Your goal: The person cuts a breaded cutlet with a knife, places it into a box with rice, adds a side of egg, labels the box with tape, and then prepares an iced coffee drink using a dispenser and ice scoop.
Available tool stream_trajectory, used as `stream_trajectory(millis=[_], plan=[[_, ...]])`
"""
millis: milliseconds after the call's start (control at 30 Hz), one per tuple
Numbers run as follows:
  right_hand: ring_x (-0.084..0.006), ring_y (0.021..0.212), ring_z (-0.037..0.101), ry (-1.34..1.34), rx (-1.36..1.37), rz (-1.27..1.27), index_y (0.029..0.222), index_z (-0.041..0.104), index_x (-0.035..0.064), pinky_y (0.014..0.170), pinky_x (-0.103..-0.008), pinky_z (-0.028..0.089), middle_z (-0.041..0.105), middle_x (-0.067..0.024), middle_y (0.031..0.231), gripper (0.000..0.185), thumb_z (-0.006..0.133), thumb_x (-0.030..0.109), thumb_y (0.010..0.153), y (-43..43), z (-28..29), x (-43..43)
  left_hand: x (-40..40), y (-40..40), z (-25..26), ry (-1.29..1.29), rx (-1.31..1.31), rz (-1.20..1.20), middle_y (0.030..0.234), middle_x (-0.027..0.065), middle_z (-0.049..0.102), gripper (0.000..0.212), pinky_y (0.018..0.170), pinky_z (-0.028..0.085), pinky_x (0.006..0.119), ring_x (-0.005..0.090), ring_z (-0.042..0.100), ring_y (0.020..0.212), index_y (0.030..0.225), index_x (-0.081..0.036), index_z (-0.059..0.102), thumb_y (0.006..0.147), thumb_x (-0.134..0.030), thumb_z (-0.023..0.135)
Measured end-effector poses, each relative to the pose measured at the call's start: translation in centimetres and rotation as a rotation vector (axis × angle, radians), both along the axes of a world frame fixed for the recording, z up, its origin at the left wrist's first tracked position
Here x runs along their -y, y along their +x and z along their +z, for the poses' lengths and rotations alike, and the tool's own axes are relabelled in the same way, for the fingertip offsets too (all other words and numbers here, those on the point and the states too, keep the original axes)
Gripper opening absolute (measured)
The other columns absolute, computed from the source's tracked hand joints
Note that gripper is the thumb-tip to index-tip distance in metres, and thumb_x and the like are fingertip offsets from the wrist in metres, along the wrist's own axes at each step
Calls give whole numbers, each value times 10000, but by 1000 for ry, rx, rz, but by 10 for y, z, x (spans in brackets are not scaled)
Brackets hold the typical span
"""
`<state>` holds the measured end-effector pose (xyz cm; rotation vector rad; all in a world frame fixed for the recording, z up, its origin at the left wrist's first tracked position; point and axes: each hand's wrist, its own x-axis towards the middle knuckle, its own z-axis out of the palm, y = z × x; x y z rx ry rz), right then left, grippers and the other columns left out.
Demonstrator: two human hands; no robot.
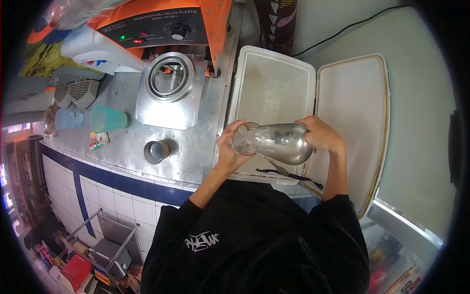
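Observation:
My left hand is wrapped around a clear plastic cup with ice in it. A metal ice scoop is in my right hand, its mouth at the cup's rim. Both are above an open white cooler box, whose inside below the scoop is partly hidden. A dark strap and what looks like a metal fork lie by the cooler's near edge.
Left of the cooler, a steel counter holds an orange cup sealing machine, a small round container, a green plastic cup, a blue cup and a sachet. The cooler's opened lid is at right.

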<state>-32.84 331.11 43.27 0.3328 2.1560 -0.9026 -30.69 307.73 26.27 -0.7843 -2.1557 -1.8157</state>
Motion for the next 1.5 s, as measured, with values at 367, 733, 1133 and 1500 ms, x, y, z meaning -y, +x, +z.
stream_trajectory(millis=[367,733,1133,1500], plan=[[-247,524,602,155,-239,-23,1010,642,-45,464,-328,498,624,-157,667,352,500,-14,690,11,54,-16,-10,10,-6,183,92,112,1285,281,409,893,974,441,399,315,509,1133,1117,-173,157,592,-91,874],[-293,934,570,-588,-771,391,1056,644,36,758,-355,492,583,-130,1072,390,727,-3,678,60,32,116,47,48,43,262,-22,268,1282,303,416,912,967,451,430,339,506,1166,1150,-165,166,594,-130,888],[-307,740,558,-561,-1111,689,857,613,-10,649,-341,457,588,-93,832,131,622,-65,738,91,54,312,227,122,66,279,-125,484,1289,286,431,917,961,443,425,342,512,1158,1155,-160,175,578,-88,883],[-218,584,546,-1016,-1090,552,793,627,-10,550,-285,421,607,-115,711,65,578,24,820,149,101,481,407,206,81,123,-151,849,1305,284,401,918,956,478,380,297,531,1131,1142,-145,153,578,-42,869]])
